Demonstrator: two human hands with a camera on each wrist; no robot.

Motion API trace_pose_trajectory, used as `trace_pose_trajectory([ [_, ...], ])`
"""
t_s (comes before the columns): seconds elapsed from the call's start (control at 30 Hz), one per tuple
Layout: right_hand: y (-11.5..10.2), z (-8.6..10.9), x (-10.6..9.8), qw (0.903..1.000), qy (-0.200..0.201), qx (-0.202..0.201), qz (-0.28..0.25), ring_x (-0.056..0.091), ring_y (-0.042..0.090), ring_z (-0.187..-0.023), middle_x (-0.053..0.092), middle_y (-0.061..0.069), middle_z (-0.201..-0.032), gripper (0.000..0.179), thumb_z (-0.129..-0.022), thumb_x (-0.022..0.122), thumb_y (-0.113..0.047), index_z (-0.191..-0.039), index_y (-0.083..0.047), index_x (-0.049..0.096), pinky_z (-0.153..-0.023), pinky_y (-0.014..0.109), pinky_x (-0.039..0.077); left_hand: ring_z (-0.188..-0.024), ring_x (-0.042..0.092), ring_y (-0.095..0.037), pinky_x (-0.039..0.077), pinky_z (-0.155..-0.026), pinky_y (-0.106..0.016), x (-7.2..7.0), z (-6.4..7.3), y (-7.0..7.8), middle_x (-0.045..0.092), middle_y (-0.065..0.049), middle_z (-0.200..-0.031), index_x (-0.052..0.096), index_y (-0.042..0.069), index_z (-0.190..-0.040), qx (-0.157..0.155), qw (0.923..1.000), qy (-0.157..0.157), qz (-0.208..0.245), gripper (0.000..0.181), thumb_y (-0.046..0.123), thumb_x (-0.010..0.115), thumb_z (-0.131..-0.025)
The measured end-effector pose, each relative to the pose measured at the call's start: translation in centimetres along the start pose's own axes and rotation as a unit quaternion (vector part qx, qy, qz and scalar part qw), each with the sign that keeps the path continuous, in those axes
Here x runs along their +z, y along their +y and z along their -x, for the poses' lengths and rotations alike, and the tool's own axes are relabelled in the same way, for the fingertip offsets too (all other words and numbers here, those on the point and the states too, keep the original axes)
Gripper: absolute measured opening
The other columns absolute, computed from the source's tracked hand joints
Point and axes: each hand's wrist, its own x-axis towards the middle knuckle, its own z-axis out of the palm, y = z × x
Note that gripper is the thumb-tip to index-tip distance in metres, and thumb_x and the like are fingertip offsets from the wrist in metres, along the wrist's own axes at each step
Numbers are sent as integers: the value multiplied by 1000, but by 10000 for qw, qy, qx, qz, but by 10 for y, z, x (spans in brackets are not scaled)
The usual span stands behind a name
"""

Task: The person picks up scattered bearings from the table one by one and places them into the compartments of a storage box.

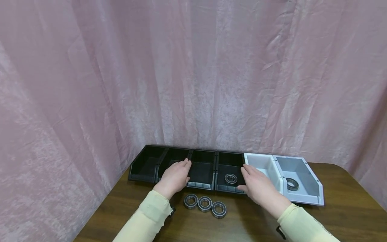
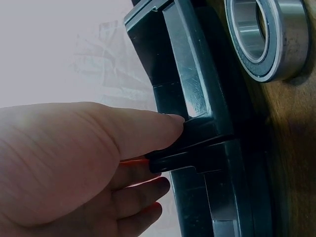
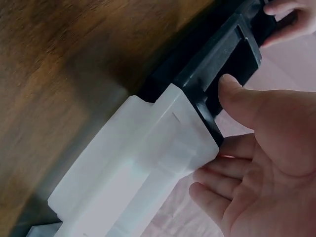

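Black open-front bins (image 1: 201,164) stand side by side in a row, with a white bin (image 1: 263,161) and a light grey bin (image 1: 304,168) at the right end. My left hand (image 1: 174,176) reaches over the black bins, fingers extended; in the left wrist view its thumb overlaps a bin's front, the other fingers lying beyond the side wall. Fingers also extended, my right hand (image 1: 258,184) straddles the side where black meets white, thumb (image 3: 229,89) on the black side. One ball bearing (image 1: 231,178) lies in the black bin beside the right thumb.
Three ball bearings (image 1: 205,204) lie in a line on the wooden table (image 1: 190,228) before the bins. Another bearing (image 1: 292,184) rests in the light grey bin. Behind the row hangs a pink curtain (image 1: 193,74).
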Motion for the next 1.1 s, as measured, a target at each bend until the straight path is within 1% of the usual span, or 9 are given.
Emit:
trace_pose_trajectory([
  [0.2, 8, 7, 4, 9998, 117, -170, 84, 61, 51, -137, 62, 35, -146, 61, -96, 87, -20, -140, 16, 64, -113, 59, 52, -148, 57, -35, 44, -124, -48, 0, 0, 1, 57, -20, -161, 60, -2, -155, 48, 10000, 23, -25, 63, 18, 84, -100],
  [0.33, 11, 10, 6, 9993, 266, -219, 135, 62, 50, -136, 63, 34, -146, 61, -97, 87, -22, -140, 16, 64, -113, 58, 52, -148, 57, -35, 45, -124, -48, -1, -1, 3, 58, -20, -161, 59, -2, -155, 88, 9999, 59, -45, 63, 17, 85, -100],
  [0.43, 13, 11, 7, 9993, 295, -185, 143, 62, 50, -136, 63, 34, -146, 63, -96, 87, -24, -139, 15, 64, -113, 58, 52, -148, 56, -35, 44, -124, -49, 0, -2, 5, 57, -21, -161, 59, -3, -155, 113, 9999, 47, -46, 63, 18, 84, -100],
  [0.53, 15, 11, 7, 9995, 257, -146, 110, 62, 50, -137, 62, 34, -147, 66, -95, 88, -26, -139, 15, 64, -114, 58, 52, -149, 56, -35, 44, -125, -48, 0, -2, 7, 57, -20, -161, 59, -2, -156, 117, 9999, 22, -79, 63, 18, 83, -101],
  [0.67, 17, 12, 4, 9998, 198, -77, 60, 62, 51, -137, 62, 34, -147, 70, -91, 91, -28, -140, 15, 64, -114, 59, 52, -148, 56, -35, 44, -124, -48, 1, -2, 10, 57, -21, -161, 59, -2, -155, 159, 9998, 66, -121, 64, 19, 84, -101],
  [0.87, 22, 14, 1, 9999, 117, 3, -18, 61, 51, -137, 62, 34, -147, 76, -85, 96, -26, -139, 16, 64, -114, 59, 51, -147, 58, -34, 45, -123, -48, 1, -3, 17, 58, -20, -160, 59, -2, -155, 189, 9995, 98, -236, 64, 21, 84, -100],
  [1.1, 29, 15, -5, 9996, -157, 168, -185, 60, 53, -138, 61, 35, -147, 77, -81, 98, -20, -140, 17, 63, -114, 62, 50, -146, 59, -33, 46, -123, -47, 2, -4, 24, 58, -19, -161, 59, -2, -155, 235, 9990, 76, -359, 64, 23, 83, -101],
])
